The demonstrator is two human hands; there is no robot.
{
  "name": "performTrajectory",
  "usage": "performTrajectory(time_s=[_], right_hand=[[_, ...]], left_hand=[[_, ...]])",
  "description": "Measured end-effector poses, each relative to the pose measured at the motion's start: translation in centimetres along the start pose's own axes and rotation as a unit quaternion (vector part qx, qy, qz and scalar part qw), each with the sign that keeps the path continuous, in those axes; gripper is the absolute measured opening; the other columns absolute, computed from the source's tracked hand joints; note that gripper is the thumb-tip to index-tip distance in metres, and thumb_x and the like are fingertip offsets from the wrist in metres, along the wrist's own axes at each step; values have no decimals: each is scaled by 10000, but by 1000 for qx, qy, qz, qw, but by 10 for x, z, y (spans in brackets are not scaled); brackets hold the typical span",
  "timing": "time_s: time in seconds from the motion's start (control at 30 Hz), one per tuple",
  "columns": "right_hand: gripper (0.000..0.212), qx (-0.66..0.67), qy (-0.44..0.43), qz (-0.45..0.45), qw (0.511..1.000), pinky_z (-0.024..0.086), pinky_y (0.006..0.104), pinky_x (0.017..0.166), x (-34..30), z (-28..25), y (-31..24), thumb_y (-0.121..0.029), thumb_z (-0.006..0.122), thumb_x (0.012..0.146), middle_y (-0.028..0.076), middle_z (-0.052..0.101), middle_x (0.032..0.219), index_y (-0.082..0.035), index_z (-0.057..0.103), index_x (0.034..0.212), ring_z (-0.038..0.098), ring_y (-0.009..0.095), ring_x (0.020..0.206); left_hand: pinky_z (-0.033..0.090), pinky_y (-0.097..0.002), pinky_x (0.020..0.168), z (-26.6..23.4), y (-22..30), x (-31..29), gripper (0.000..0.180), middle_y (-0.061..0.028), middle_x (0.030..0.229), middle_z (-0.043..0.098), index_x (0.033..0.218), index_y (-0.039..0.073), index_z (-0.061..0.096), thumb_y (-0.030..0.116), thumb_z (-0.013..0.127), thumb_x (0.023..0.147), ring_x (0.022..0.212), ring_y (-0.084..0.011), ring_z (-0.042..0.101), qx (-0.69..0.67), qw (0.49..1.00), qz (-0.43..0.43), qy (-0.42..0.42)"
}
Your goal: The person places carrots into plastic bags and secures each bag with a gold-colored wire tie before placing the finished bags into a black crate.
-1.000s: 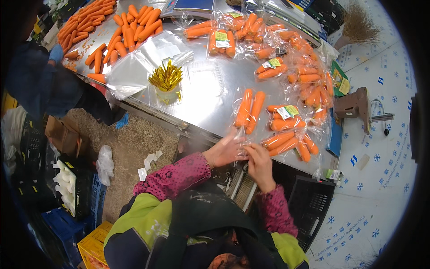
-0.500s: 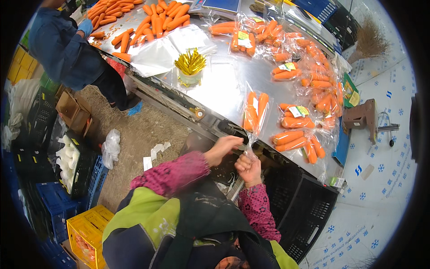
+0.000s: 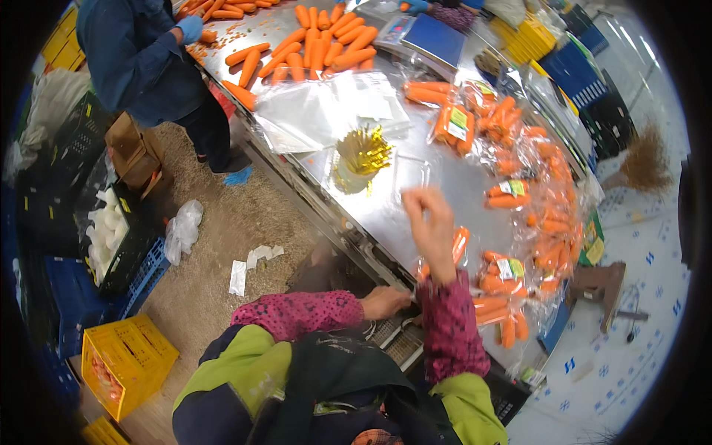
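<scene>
At the near table edge, my left hand (image 3: 386,302) is closed at the gathered neck of a clear plastic bag of carrots (image 3: 460,243), though the neck itself is mostly hidden. That bag lies on the metal table, partly behind my right wrist. My right hand (image 3: 432,226) is raised over the table with its fingers bent together; what they hold, if anything, is too small to make out. Left of and beyond it stands a small cup of gold twist ties (image 3: 363,158), with several ties leaning right. Flat clear bags (image 3: 326,111) lie behind the cup.
Several bagged carrots (image 3: 549,215) line the table's right side; loose carrots (image 3: 319,48) are piled at the back near a blue scale (image 3: 432,41). A person in blue (image 3: 130,63) stands at left. Crates (image 3: 133,363) sit on the floor at left.
My right hand has left the bag's neck and moved up and forward, near the twist ties. My left hand is now at the neck. The view has shifted.
</scene>
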State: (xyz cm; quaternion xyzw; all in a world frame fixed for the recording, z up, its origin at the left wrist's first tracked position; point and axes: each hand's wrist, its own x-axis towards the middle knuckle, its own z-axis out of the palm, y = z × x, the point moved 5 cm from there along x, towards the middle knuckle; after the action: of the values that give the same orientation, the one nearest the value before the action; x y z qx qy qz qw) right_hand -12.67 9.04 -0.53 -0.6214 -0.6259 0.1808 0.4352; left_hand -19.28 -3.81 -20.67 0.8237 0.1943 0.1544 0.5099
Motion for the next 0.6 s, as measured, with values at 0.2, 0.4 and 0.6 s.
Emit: performTrajectory(time_s=[0.2, 0.4, 0.6], right_hand=[[285, -289, -18, 27, 957, 229, 536, 1028, 151, 88, 56, -310, 744, 741, 92, 544, 1299, -93, 726, 925, 394, 303, 1290], [139, -100, 159, -92, 978, 250, 495, 1036, 116, 40, 26, -158, 748, 749, 57, 628, 1163, -56, 654, 752, 437, 298, 1254], [105, 159, 298, 221, 915, 461, 269, 714, -87, -32, 11, -75, 669, 882, 24, 601, 859, -13, 601, 832, 561, 110, 773]], left_hand=[[475, -295, 556, -7, -7, -9, 221, -37, 766, 644, 910, 17, 611, 235, 605, 946, 595, -126, 601, -494, 798, -291, -184], [432, -259, 588, -18, -10, -10, 261, -5, 724, 563, 939, 13, 616, 274, 608, 951, 667, -67, 497, -293, 933, -200, -58], [391, -290, 585, -39, 36, -20, 366, 25, 735, 467, 903, 41, 534, 335, 361, 1038, 651, -93, 428, -324, 921, -216, 24]])
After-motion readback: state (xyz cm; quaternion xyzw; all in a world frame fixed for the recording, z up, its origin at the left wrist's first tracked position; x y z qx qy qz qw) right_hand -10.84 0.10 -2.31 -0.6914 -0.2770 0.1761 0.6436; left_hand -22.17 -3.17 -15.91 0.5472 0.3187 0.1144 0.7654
